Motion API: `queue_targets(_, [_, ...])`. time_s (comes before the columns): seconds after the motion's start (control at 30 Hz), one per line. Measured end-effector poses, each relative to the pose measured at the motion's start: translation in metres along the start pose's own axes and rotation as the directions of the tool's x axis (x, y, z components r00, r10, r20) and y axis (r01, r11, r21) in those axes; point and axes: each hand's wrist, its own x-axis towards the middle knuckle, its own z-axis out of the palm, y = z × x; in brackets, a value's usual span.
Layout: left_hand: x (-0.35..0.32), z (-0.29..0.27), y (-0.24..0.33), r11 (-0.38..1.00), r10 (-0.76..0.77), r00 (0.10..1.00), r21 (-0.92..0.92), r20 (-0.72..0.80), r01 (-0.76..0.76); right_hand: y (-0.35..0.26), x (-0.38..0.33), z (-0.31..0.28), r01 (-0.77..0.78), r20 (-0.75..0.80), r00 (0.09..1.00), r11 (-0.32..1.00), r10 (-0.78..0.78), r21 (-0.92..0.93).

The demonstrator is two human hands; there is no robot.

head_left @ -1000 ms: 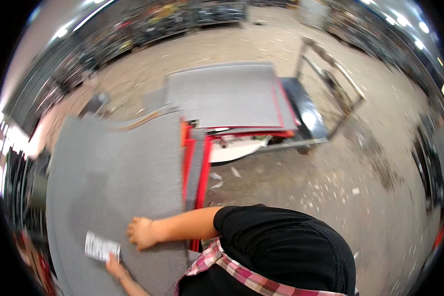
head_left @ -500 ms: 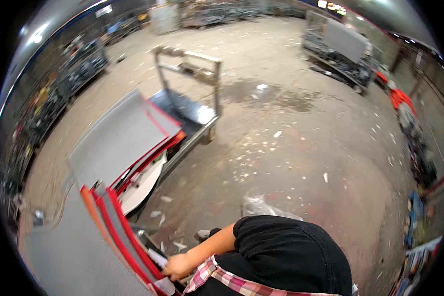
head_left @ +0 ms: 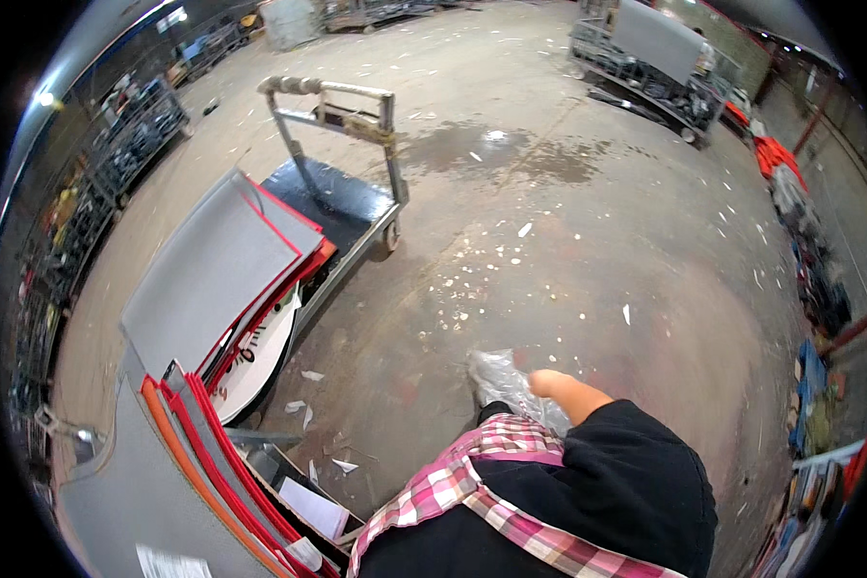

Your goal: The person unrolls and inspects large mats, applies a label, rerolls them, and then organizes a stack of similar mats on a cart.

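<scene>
My right hand reaches out from a black sleeve in front of my body. Its fingers are turned away, so whether they are bent round anything is hidden. Directly beside it in the picture is crumpled clear plastic; whether the two touch, I cannot tell. My left hand is out of sight. At my left stand grey sheets with red and orange edges. Next to them a narrow box holds a white paper or card. I wear a pink checked apron.
A flatbed trolley with an upright handle carries more grey red-edged sheets and a white, dark-rimmed panel. Scraps litter the concrete floor, which has a wet patch. Loaded carts line the walls.
My right hand has left the box beside the grey sheets and swung right, to near the clear plastic. The white paper in the box now shows more fully. The view has shifted slightly.
</scene>
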Motion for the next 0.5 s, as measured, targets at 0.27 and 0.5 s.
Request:
queue_targets(0.27, [0.084,-0.093,0.243,0.445,0.639,0.765,-0.773,-0.078,-0.451,0.096,0.022,0.037,-0.177,0.060,0.984,0.976,0.170,0.127])
queue_targets(0.5, [0.074,-0.045,0.402,0.428,0.722,0.684,-0.843,0.101,-0.327,0.096,0.050,-0.020,-0.137,0.027,0.989,0.842,0.144,0.521])
